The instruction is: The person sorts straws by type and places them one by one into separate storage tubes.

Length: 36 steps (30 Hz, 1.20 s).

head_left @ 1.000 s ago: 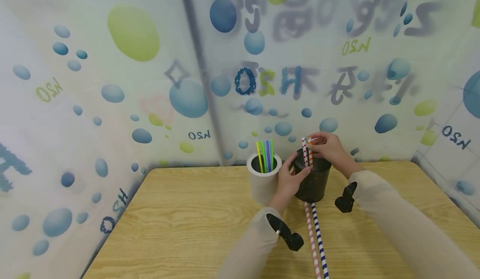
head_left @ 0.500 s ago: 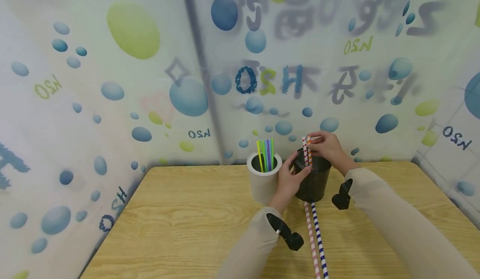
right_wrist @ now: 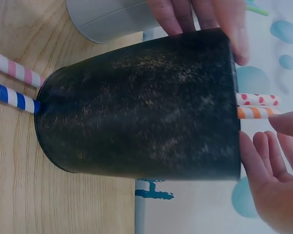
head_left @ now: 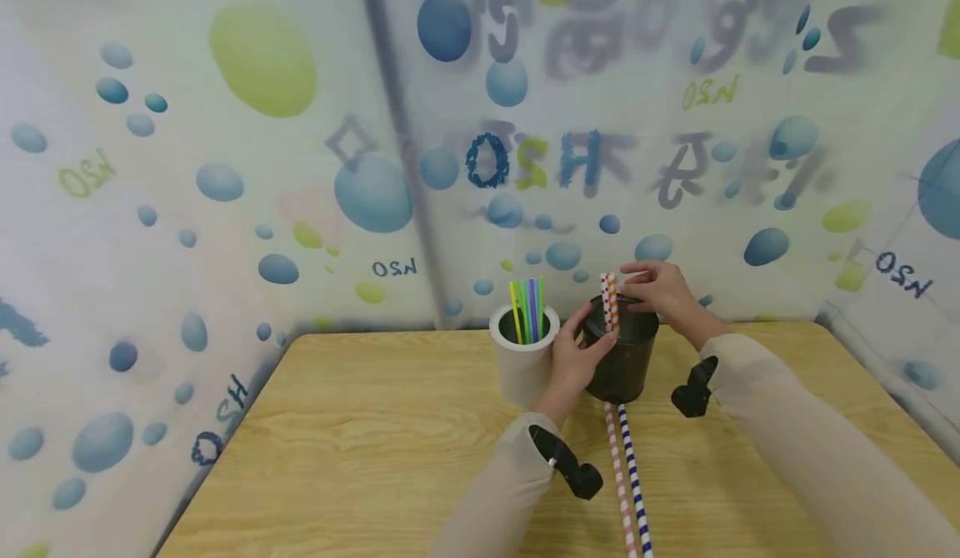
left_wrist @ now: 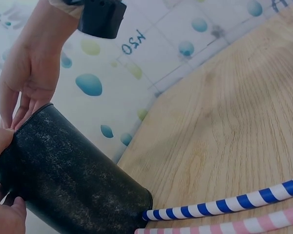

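Observation:
My left hand [head_left: 573, 365] grips the left side of a dark metal bucket [head_left: 626, 366], with the thumb along the rim. Standing in the bucket are two paper straws, a red-dotted straw [head_left: 605, 301] and an orange-striped straw [head_left: 613, 304]; their lower ends are hidden. Over the bucket's right rim, my right hand [head_left: 667, 296] has its fingers loosely bent, just beside the straws. In the right wrist view its thumb [right_wrist: 288, 124] lies close to the orange-striped straw's tip [right_wrist: 254, 112]; I cannot tell whether they touch.
Left of the bucket stands a whitish cup [head_left: 519, 371] with several bright plastic straws [head_left: 531, 308]. A pink-striped straw [head_left: 618, 475] and a blue-striped straw [head_left: 633, 475] lie on the wooden table [head_left: 360, 441] in front of the bucket. A patterned wall [head_left: 360, 291] rises behind.
My right hand has let go of the two paper straws and moved slightly to the right of them. The left hand stays on the bucket.

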### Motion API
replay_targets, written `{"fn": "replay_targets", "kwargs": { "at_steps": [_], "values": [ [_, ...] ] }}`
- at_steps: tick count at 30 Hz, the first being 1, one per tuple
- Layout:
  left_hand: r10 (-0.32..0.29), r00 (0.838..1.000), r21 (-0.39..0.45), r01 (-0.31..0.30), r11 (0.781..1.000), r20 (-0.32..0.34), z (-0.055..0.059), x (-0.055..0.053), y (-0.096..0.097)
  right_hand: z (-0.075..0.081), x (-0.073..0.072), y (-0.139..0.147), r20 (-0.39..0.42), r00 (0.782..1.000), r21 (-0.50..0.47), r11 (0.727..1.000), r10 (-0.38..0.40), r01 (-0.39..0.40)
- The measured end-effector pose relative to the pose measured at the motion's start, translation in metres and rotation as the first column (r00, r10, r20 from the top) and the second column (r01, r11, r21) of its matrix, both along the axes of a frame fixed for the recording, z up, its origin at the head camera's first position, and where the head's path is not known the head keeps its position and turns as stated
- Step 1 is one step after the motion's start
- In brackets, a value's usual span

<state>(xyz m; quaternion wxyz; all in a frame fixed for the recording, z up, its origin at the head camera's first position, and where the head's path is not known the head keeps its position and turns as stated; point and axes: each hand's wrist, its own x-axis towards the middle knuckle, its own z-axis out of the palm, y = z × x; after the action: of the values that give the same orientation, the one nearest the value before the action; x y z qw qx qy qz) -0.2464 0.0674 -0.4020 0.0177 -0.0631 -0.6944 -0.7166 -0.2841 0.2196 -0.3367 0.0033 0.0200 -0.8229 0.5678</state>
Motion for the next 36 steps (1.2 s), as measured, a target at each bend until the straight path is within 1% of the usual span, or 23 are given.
{"fn": "replay_targets", "kwargs": {
  "at_steps": [2,7,9,14,18,23,26,28,32,36],
  "values": [
    [0.004,1.0,0.004,-0.004,1.0,0.012,0.0,0.001,0.0,0.001,0.004,0.003,0.001,1.0,0.002,1.0,0.01,-0.01],
    [0.001,1.0,-0.001,-0.001,1.0,0.026,0.001,0.001,0.002,0.004,0.022,0.014,-0.023,0.998,0.008,0.998,0.057,-0.057],
    [0.002,1.0,-0.011,-0.002,1.0,0.014,0.001,0.002,0.002,0.005,0.029,0.019,-0.039,0.996,0.011,0.997,0.082,-0.081],
    [0.011,1.0,-0.024,-0.01,1.0,0.014,0.002,0.002,0.001,0.006,0.045,0.026,-0.063,0.988,0.028,0.99,0.139,-0.138],
    [0.01,0.999,-0.022,-0.009,1.0,0.031,0.003,0.002,0.0,0.004,0.053,0.03,-0.04,0.986,0.05,0.986,0.163,-0.161],
    [0.015,0.999,-0.021,-0.015,1.0,0.033,0.003,0.003,-0.001,0.0,0.06,0.032,0.009,0.981,0.042,0.98,0.194,-0.194],
    [0.017,0.999,-0.024,-0.017,1.0,0.027,0.002,0.003,-0.001,-0.006,0.067,0.033,0.026,0.977,0.022,0.977,0.212,-0.213],
    [0.008,1.0,-0.024,-0.008,1.0,0.012,0.002,0.003,-0.001,-0.013,0.072,0.033,0.032,0.975,0.005,0.976,0.219,-0.219],
    [-0.003,1.0,-0.02,0.002,1.0,-0.016,0.0,0.004,-0.002,-0.03,0.078,0.034,0.038,0.972,-0.022,0.973,0.231,-0.231],
    [-0.009,1.0,-0.024,0.008,1.0,-0.02,0.0,0.004,-0.001,-0.049,0.08,0.034,0.063,0.974,-0.03,0.976,0.217,-0.216]
  ]
}}
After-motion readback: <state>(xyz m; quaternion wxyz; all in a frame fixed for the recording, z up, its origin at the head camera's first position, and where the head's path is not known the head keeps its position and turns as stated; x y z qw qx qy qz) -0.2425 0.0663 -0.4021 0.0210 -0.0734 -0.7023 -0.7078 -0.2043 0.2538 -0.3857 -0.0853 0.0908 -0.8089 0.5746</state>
